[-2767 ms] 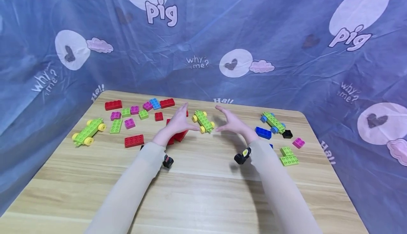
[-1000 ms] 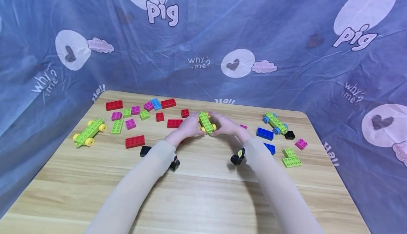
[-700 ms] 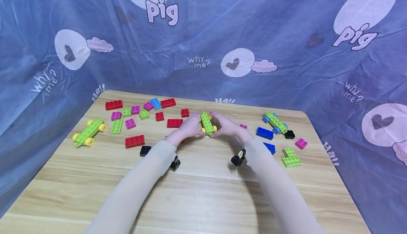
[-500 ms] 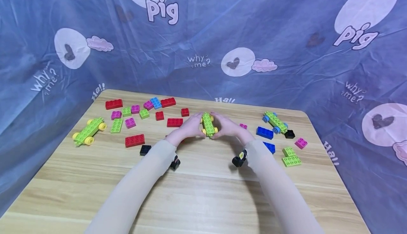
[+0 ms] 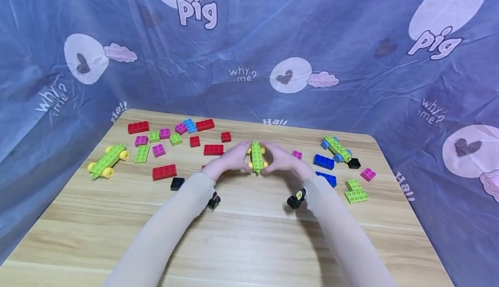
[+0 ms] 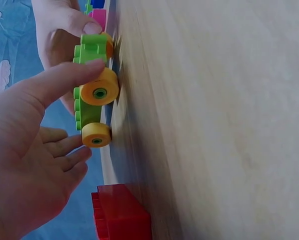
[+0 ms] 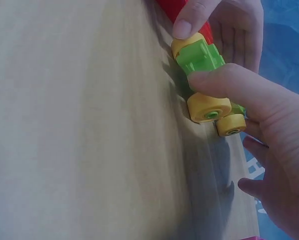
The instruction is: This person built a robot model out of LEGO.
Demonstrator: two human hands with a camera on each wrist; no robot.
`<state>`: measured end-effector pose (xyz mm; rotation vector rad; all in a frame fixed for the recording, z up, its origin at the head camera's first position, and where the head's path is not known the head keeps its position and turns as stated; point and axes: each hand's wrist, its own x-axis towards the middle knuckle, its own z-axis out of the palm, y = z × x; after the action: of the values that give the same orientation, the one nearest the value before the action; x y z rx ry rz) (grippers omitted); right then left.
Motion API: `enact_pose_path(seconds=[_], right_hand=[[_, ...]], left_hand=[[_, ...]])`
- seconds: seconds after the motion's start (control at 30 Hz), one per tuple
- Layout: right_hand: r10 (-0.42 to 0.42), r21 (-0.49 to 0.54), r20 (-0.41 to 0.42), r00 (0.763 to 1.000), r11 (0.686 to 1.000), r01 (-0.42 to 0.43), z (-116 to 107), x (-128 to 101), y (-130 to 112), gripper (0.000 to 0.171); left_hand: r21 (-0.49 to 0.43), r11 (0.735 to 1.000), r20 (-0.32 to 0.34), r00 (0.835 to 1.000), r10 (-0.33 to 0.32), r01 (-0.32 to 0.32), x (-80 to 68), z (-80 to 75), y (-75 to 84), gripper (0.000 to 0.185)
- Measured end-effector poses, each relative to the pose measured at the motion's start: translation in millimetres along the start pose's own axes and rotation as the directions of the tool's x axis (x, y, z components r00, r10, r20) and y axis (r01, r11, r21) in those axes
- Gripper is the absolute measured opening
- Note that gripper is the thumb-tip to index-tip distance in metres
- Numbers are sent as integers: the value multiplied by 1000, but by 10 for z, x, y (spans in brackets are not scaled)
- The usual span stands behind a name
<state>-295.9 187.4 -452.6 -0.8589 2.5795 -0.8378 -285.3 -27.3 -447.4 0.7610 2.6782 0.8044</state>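
Note:
A lime-green toy car base (image 5: 257,156) with studs and yellow wheels sits between the two hands near the table's far middle. My left hand (image 5: 233,158) holds it from the left. In the left wrist view, the left thumb lies against the near yellow wheel (image 6: 100,90), and the fingertips reach the farther wheel. From the other side, my right hand (image 5: 278,159) holds the car base. The right wrist view shows the right thumb (image 7: 212,82) on its near end by a wheel; the fingers are partly hidden behind it.
Another yellow-wheeled car base (image 5: 109,161) stands at left, a blue-wheeled one (image 5: 336,149) at right. Several red, pink and green bricks lie left, including a red brick (image 5: 164,172). Blue bricks (image 5: 323,161) and green bricks (image 5: 356,196) lie right. A patterned blue cloth (image 5: 241,40) hangs behind.
Both hands have closed in on the car base from either side. It has turned from a slant to nearly straight and shifted slightly right and nearer.

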Motion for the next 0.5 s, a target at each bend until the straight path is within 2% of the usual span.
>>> enact_pose_path(seconds=[0.33, 0.5], right_hand=[[30, 4, -3, 1000, 1000, -30, 69, -149, -70, 109], [-11, -43, -35, 999, 999, 10, 124, -228, -131, 104]], left_hand=[[-14, 1000, 36, 999, 25, -25, -103, 6, 39, 112], [-12, 999, 44, 998, 37, -37, -188, 33, 79, 113]])
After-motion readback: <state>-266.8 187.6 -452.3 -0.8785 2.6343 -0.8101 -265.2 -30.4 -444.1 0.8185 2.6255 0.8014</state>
